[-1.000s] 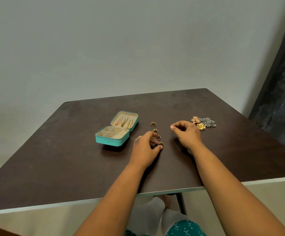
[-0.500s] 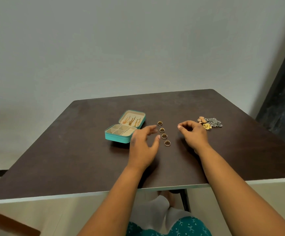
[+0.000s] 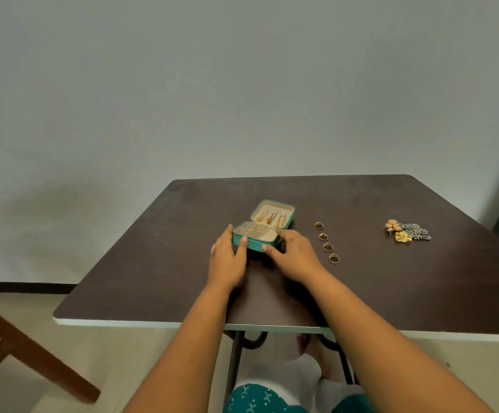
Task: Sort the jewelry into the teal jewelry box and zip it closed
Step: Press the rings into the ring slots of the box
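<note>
The teal box (image 3: pixel 257 243) is lying open on the dark bench (image 3: pixel 391 281), left of the middle, with its lid (image 3: pixel 272 215) tilted back on the far side. The lid's cream lining is carrying several gold pieces (image 3: pixel 270 219) hanging side by side; what kind they are is too small to tell. The base is showing cream compartments split by dividers, and whether anything is lying in them cannot be told.

Both hands are meeting at the base. The left hand (image 3: pixel 225 257) is cupping the box's left near corner, thumb lying on the front wall and fingers wrapping round the left side, so its grip is holding the box. The right hand (image 3: pixel 294 254) is reaching across the right near corner, thumb on the front wall and fingers lying over the rim, also gripping the box.

Four gold rings (image 3: pixel 327 242) are sitting in a slanted row on the bench just right of the right hand. Well apart, near the right edge, a cluster of pink, yellow and grey pieces (image 3: pixel 407 232) is lying in a heap.
</note>
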